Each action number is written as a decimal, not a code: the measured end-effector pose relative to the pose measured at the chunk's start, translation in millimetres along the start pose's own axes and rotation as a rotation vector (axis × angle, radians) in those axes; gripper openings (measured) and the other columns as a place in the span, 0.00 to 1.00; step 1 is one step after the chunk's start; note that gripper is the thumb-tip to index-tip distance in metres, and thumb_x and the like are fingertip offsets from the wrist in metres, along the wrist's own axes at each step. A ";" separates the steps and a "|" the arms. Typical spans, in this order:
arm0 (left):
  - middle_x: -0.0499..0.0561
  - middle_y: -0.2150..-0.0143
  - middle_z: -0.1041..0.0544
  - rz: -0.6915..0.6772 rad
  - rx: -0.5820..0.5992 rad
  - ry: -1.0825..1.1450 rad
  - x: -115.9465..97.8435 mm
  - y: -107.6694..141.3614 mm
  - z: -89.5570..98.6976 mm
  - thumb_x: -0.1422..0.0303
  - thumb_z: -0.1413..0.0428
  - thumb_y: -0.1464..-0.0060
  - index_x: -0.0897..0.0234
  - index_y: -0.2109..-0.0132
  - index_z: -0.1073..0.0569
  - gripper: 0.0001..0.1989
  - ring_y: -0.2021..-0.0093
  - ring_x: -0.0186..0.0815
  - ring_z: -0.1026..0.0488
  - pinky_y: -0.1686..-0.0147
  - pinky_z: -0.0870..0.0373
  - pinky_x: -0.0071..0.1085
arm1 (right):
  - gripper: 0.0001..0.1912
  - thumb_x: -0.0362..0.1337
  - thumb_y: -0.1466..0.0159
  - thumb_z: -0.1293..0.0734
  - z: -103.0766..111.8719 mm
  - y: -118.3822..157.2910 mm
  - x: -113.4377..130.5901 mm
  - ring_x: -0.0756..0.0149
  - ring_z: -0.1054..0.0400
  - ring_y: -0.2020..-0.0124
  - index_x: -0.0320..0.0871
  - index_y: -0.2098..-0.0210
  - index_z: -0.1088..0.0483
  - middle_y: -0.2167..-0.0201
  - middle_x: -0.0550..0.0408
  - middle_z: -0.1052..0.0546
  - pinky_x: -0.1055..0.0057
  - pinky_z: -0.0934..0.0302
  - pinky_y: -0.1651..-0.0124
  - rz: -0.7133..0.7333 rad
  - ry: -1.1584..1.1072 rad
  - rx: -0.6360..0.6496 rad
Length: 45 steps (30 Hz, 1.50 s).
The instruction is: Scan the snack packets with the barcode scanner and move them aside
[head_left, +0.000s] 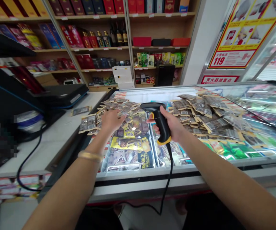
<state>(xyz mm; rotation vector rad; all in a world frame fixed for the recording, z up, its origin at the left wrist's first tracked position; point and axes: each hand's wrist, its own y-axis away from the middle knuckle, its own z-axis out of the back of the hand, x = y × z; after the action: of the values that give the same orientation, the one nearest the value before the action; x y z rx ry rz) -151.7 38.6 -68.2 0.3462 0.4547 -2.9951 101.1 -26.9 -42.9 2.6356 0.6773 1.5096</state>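
Note:
My right hand (172, 126) is wrapped round the grip of a black and yellow barcode scanner (162, 124), whose head points left above the glass top of a freezer. A cable hangs from its base. My left hand (112, 119) reaches over the left group of small flat packets (88, 123), its fingers spread near them; whether it touches one is unclear. A gold bangle (90, 155) circles my left wrist. To the right of the scanner lies a larger heap of similar packets (202, 111) with clear fronts and brown edges.
The freezer (133, 187) shows yellow and green packages under its glass. At the left, a counter (56, 143) bears a single packet (81, 110), a dark monitor and a black device (63, 94). Shelves (99, 49) with boxes and bottles stand behind. The scanner cable (168, 182) loops down in front.

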 end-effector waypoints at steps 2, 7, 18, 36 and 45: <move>0.66 0.42 0.24 -0.029 0.004 -0.078 2.6 8.0 -3.4 0.50 0.46 0.45 0.64 0.42 0.25 0.30 0.39 0.61 0.32 0.41 0.37 0.54 | 0.26 0.53 0.27 0.46 2.3 -3.1 -8.4 0.74 0.39 0.85 0.39 0.63 0.29 0.70 0.46 0.21 0.76 0.41 0.83 -0.019 -0.009 -0.011; 0.68 0.38 0.28 -0.078 0.092 -0.191 4.6 17.6 -1.2 0.43 0.49 0.44 0.67 0.37 0.32 0.38 0.35 0.61 0.36 0.39 0.41 0.54 | 0.29 0.52 0.26 0.50 15.2 -3.9 -14.6 0.73 0.39 0.85 0.37 0.61 0.28 0.69 0.45 0.21 0.75 0.42 0.84 -0.030 -0.009 -0.035; 0.60 0.36 0.30 -0.155 0.049 -0.056 4.7 14.6 4.6 0.47 0.34 0.58 0.56 0.33 0.36 0.47 0.36 0.61 0.36 0.38 0.42 0.52 | 0.25 0.54 0.29 0.42 16.1 0.4 -19.6 0.74 0.40 0.85 0.38 0.64 0.28 0.69 0.47 0.22 0.74 0.41 0.83 -0.035 0.078 0.024; 0.54 0.50 0.25 -0.188 -0.092 0.243 0.4 15.3 11.4 0.57 0.33 0.56 0.61 0.50 0.31 0.28 0.47 0.48 0.29 0.43 0.36 0.43 | 0.25 0.54 0.29 0.43 19.3 -1.7 -23.3 0.74 0.40 0.85 0.39 0.66 0.28 0.70 0.47 0.22 0.75 0.40 0.83 -0.025 0.084 0.061; 0.54 0.54 0.19 -0.321 0.085 0.362 6.9 15.7 -5.7 0.65 0.42 0.47 0.63 0.49 0.31 0.18 0.53 0.41 0.23 0.47 0.31 0.38 | 0.25 0.53 0.29 0.43 19.9 -1.3 -24.0 0.73 0.40 0.84 0.39 0.64 0.28 0.68 0.46 0.22 0.73 0.40 0.82 -0.021 0.096 0.049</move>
<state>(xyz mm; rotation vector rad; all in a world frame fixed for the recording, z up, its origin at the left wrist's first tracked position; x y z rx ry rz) -155.3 25.0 -79.6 0.9150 0.4488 -3.2730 106.7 -31.2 -73.3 2.5962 0.7560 1.6438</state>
